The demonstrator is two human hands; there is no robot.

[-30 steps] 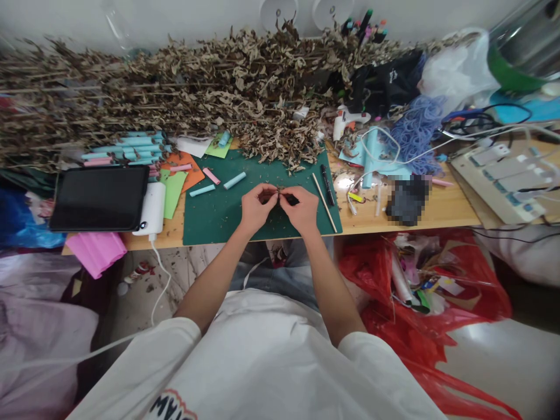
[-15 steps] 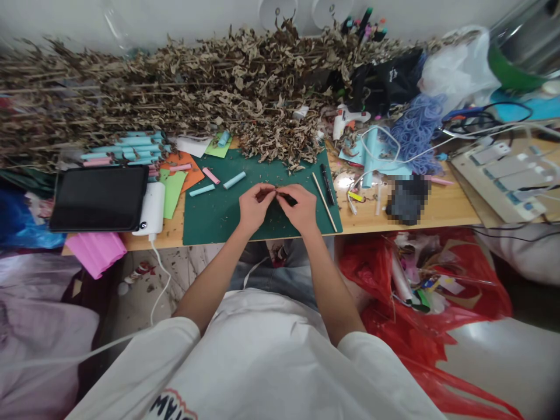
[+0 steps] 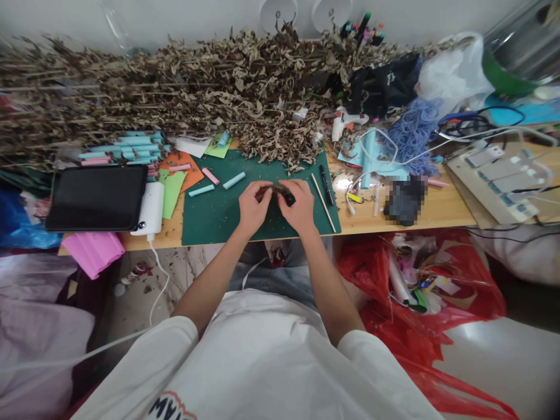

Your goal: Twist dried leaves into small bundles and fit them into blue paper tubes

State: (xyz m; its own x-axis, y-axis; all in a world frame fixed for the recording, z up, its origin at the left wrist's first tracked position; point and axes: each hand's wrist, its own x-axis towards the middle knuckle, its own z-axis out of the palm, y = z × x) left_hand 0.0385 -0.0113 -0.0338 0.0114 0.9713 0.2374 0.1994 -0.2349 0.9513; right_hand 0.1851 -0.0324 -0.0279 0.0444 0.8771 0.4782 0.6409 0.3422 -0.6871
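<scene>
Over the green cutting mat (image 3: 210,219), my left hand (image 3: 255,203) and my right hand (image 3: 297,201) meet, both closed on a small bunch of dried leaves (image 3: 277,190). The leaves are partly hidden by my fingers. Left of my hands lie short blue paper rolls (image 3: 234,180) and a pink roll (image 3: 210,175). To the right, a thin wooden stick (image 3: 322,202) and a black pen (image 3: 326,185) rest on the mat. Behind the hands, loose dried leaves (image 3: 284,143) spill onto the mat's far edge.
Dried leafy stalks (image 3: 175,87) fill the back of the table. A tablet (image 3: 96,198) and white power bank (image 3: 151,213) sit left, beside stacked blue rolls (image 3: 140,146). At right are a glue gun (image 3: 345,122), blue yarn (image 3: 415,134) and a power strip (image 3: 499,175). A red bag (image 3: 476,280) hangs below.
My fingertips have moved slightly apart, the right thumb farther from the left, and more of the dried leaves shows between them. The view has shifted a little.
</scene>
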